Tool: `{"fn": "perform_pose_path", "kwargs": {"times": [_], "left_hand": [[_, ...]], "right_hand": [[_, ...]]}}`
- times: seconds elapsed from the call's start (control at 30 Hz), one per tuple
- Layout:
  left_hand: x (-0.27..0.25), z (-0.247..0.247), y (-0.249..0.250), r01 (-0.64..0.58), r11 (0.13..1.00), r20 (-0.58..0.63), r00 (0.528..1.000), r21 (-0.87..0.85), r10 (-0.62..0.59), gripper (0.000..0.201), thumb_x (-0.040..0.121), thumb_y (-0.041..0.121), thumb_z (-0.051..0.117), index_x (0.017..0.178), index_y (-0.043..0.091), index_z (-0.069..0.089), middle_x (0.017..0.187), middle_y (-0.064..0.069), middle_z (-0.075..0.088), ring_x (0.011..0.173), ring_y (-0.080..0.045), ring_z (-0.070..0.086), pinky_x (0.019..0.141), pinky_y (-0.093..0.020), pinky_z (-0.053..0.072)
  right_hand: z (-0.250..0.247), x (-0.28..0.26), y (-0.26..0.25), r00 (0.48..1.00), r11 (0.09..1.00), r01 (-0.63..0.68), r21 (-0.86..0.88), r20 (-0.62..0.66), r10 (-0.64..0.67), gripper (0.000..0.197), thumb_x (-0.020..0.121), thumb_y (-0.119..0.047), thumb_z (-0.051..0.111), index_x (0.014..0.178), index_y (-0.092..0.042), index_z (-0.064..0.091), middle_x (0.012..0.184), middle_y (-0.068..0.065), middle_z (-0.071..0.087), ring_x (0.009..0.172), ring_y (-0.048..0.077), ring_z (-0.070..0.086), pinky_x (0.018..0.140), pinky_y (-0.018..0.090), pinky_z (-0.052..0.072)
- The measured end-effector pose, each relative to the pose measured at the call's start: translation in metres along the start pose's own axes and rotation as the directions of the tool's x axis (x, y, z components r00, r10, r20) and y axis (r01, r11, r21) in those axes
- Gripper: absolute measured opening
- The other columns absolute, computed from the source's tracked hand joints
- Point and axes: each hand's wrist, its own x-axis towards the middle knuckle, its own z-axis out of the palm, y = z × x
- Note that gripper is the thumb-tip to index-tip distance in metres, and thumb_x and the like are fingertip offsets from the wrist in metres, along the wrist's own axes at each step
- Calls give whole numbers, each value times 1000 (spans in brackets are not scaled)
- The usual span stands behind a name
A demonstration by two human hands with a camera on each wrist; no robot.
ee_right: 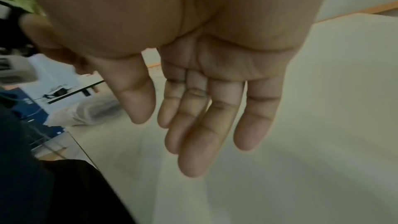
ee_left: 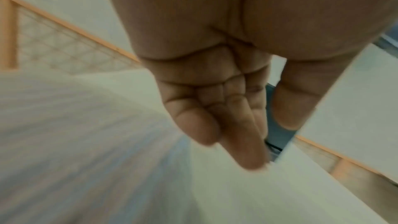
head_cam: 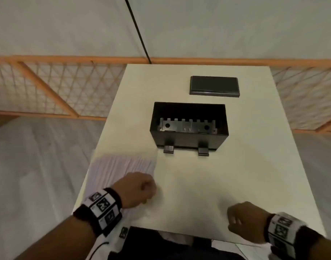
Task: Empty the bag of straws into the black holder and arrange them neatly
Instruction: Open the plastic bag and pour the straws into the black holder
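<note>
Here, left hand [head_cam: 135, 190] relaxed over bag [head_cam: 123, 166], holding nothing; right hand [head_cam: 245, 220] open, empty; holder [head_cam: 189, 126] ahead.

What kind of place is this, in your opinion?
Probably an indoor recording or test area: a bare white table, an orange wooden lattice barrier around it, and plain pale walls behind.

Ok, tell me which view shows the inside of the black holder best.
The head view: it looks down into the open black holder, showing its notched metal insert and no straws. The left wrist view shows only a blurred dark sliver between fingers; the right wrist view shows nothing.
</note>
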Motion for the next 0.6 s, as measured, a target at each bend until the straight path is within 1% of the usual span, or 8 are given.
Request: {"fn": "perform_pose_path", "kwargs": {"times": [0.07, 0.17, 0.23, 0.3, 0.37, 0.43, 0.5, 0.6], "left_hand": [[11, -24, -13, 44, 996, -280, 960, 78, -20, 16, 100, 26, 57, 92, 19, 69, 89, 3, 71, 87, -23, 67, 77, -30, 50], [29, -71, -45, 187, 982, -564, 813, 21, -142, 27, 105, 28, 51, 120, 14, 69, 124, -9, 68, 114, -31, 62, 93, -34, 46], [43, -92, -78, 317, 942, -627, 712, -113, -315, 41, 103, 32, 54, 138, 9, 58, 143, -17, 56, 129, -37, 54, 106, -41, 42], [57, -109, -108, 439, 858, -585, 634, -267, -506, 58, 101, 37, 57, 147, 4, 44, 151, -23, 47, 135, -43, 48, 109, -47, 41], [65, -117, -129, 501, 780, -482, 613, -375, -626, 73, 98, 43, 59, 151, -1, 34, 154, -25, 42, 136, -45, 47, 107, -48, 43], [71, -120, -144, 493, 764, -417, 643, -417, -642, 71, 96, 42, 61, 145, -6, 42, 146, -27, 51, 127, -45, 55, 98, -44, 48], [76, -122, -160, 493, 801, -441, 668, -340, -599, 57, 94, 41, 60, 126, -7, 59, 128, -27, 64, 111, -43, 63, 89, -41, 51], [77, -126, -176, 513, 836, -521, 668, -195, -531, 41, 94, 38, 60, 109, 0, 65, 108, -17, 69, 103, -39, 65, 82, -36, 49]], "right_hand": [[-18, 9, -9, 1000, 999, 24, -21, 6, -23, 17, 90, -45, 54, 84, -29, 55, 92, -12, 57, 85, 10, 52, 74, 21, 41], [-52, 27, -41, 992, 992, 114, -46, -54, -116, 16, 92, -43, 53, 88, -27, 56, 91, -12, 56, 86, 11, 53, 75, 21, 41], [-70, 45, -71, 985, 987, 144, -64, -85, -149, 17, 93, -42, 54, 89, -27, 58, 93, -10, 59, 89, 14, 55, 76, 23, 41], [-87, 64, -105, 976, 984, 165, -70, -135, -174, 18, 93, -42, 55, 91, -25, 59, 100, -6, 64, 90, 15, 55, 77, 24, 43], [-102, 84, -142, 968, 980, 188, -66, -155, -197, 21, 93, -41, 56, 94, -21, 63, 102, -5, 65, 89, 15, 56, 77, 25, 44], [-111, 105, -176, 962, 973, 221, -63, -148, -228, 23, 94, -39, 56, 95, -18, 64, 100, -3, 65, 88, 16, 58, 78, 27, 48], [-117, 127, -206, 959, 969, 237, -64, -141, -244, 22, 93, -37, 55, 95, -17, 64, 98, -2, 66, 88, 18, 60, 77, 29, 50], [-123, 159, -239, 956, 971, 233, -45, -170, -237, 21, 92, -35, 57, 94, -16, 66, 94, -2, 66, 84, 17, 59, 71, 26, 46]]}}
